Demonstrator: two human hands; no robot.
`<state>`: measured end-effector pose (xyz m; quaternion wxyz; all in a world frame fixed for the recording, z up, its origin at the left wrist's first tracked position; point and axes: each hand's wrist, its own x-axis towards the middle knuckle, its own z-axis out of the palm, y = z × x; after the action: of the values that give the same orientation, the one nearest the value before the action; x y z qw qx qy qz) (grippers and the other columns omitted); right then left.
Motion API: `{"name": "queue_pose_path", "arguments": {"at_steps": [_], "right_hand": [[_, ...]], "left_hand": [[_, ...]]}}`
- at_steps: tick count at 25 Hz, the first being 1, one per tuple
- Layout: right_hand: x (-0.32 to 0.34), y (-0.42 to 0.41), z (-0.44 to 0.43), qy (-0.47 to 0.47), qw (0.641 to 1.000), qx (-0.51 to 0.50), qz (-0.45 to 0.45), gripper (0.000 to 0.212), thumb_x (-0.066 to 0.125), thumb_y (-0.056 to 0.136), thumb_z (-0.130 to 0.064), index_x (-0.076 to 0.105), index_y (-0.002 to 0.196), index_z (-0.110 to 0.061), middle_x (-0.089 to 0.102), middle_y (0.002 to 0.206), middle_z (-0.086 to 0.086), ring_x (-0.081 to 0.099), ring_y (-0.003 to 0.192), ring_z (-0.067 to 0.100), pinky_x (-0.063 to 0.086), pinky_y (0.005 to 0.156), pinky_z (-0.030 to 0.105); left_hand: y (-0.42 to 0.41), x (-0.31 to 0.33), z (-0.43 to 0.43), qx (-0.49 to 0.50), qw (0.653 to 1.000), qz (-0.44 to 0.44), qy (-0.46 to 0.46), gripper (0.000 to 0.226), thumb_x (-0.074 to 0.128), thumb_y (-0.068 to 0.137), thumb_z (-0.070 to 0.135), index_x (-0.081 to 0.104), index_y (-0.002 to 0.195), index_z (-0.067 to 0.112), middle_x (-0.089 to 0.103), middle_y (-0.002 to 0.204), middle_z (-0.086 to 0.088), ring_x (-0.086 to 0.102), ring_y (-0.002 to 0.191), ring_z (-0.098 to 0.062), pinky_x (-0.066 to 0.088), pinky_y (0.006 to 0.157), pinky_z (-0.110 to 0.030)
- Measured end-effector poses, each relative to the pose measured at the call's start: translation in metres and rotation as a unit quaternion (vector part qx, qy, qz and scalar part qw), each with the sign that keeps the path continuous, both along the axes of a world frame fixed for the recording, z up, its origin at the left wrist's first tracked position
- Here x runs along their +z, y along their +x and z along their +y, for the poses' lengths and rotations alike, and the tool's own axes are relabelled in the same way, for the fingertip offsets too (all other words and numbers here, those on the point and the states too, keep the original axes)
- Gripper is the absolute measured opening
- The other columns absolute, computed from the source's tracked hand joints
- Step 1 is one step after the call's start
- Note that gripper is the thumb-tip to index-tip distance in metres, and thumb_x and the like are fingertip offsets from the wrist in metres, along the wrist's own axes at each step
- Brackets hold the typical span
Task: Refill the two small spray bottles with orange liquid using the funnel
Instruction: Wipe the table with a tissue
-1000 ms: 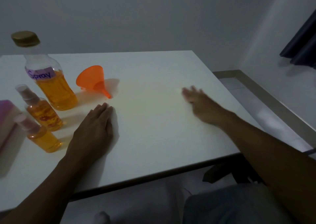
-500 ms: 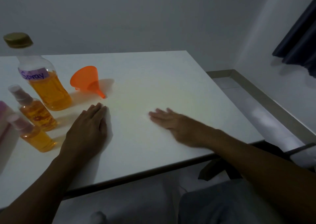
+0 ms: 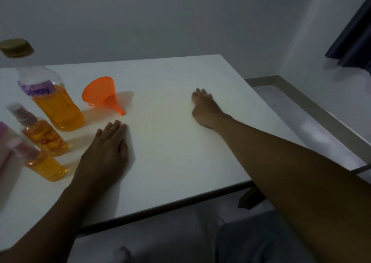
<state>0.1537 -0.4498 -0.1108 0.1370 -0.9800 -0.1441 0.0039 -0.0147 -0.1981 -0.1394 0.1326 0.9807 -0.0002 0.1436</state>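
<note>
Two small spray bottles stand capped at the left of the white table (image 3: 180, 162), both holding orange liquid: the farther one (image 3: 43, 136) and the nearer one (image 3: 44, 166). Behind them is a big bottle (image 3: 54, 106) labelled "Spray" with a gold cap, about half full of orange liquid. An orange funnel (image 3: 102, 96) lies on its side to its right. My left hand (image 3: 106, 152) rests flat on the table just right of the small bottles. My right hand (image 3: 204, 110) lies flat farther back toward the table's middle right, holding nothing.
A pink object (image 3: 4, 142) is cut off by the left frame edge next to the small bottles. The table's right edge drops to a tiled floor with a skirting ledge (image 3: 301, 102). A dark curtain (image 3: 353, 38) hangs at the upper right.
My right hand swept across the tabletop, first toward me and left, then back out to the right and away. My left hand stayed flat in place.
</note>
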Motion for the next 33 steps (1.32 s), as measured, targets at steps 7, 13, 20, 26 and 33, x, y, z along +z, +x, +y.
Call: {"name": "queue_pose_path", "arguments": {"at_steps": [7,13,20,26,33], "right_hand": [[-0.009,-0.076,0.041,-0.008,0.953,0.301,-0.008,0.073,0.035,0.087,0.014,0.020,0.157,-0.002,0.010,0.167,0.014,0.004,0.155,0.024,0.002,0.126,0.038],[-0.013,-0.101,-0.081,0.004,0.943,0.334,-0.015,0.080,0.032,0.084,0.020,0.023,0.156,-0.015,0.021,0.164,0.004,0.012,0.155,0.021,0.005,0.127,0.038],[-0.004,-0.021,-0.084,0.012,0.996,-0.089,0.020,0.072,0.030,0.090,0.009,0.020,0.158,-0.011,0.006,0.168,0.007,0.003,0.155,0.030,0.002,0.124,0.037],[-0.009,-0.102,-0.050,0.054,0.979,0.199,0.011,0.069,0.029,0.093,0.016,0.019,0.158,-0.007,0.009,0.167,-0.001,0.001,0.151,0.006,-0.015,0.112,0.007],[-0.007,-0.106,-0.209,0.083,0.991,-0.106,-0.004,0.069,0.027,0.095,0.012,0.018,0.159,-0.012,0.009,0.168,0.001,0.006,0.155,0.019,0.000,0.126,0.032]], "left_hand": [[-0.005,0.004,-0.002,0.002,1.000,0.006,-0.001,0.061,0.017,0.096,0.038,0.035,0.148,0.012,0.033,0.155,-0.011,0.025,0.146,-0.021,0.011,0.119,-0.034],[-0.007,0.007,-0.004,-0.006,1.000,0.003,-0.009,0.060,0.018,0.097,0.037,0.037,0.147,0.010,0.034,0.154,-0.013,0.026,0.145,-0.023,0.010,0.118,-0.034],[-0.007,0.006,-0.006,-0.001,1.000,0.002,-0.019,0.057,0.020,0.097,0.034,0.039,0.146,0.010,0.035,0.154,-0.012,0.027,0.145,-0.022,0.011,0.119,-0.035],[-0.013,0.013,-0.011,0.004,0.999,0.019,-0.043,0.060,0.020,0.098,0.040,0.033,0.148,0.009,0.033,0.154,-0.014,0.028,0.144,-0.026,0.019,0.119,-0.044],[-0.010,0.039,-0.145,-0.107,0.987,0.007,-0.122,0.051,0.041,0.098,0.039,0.039,0.145,0.020,0.039,0.153,-0.001,0.031,0.142,-0.019,0.020,0.118,-0.034]]}}
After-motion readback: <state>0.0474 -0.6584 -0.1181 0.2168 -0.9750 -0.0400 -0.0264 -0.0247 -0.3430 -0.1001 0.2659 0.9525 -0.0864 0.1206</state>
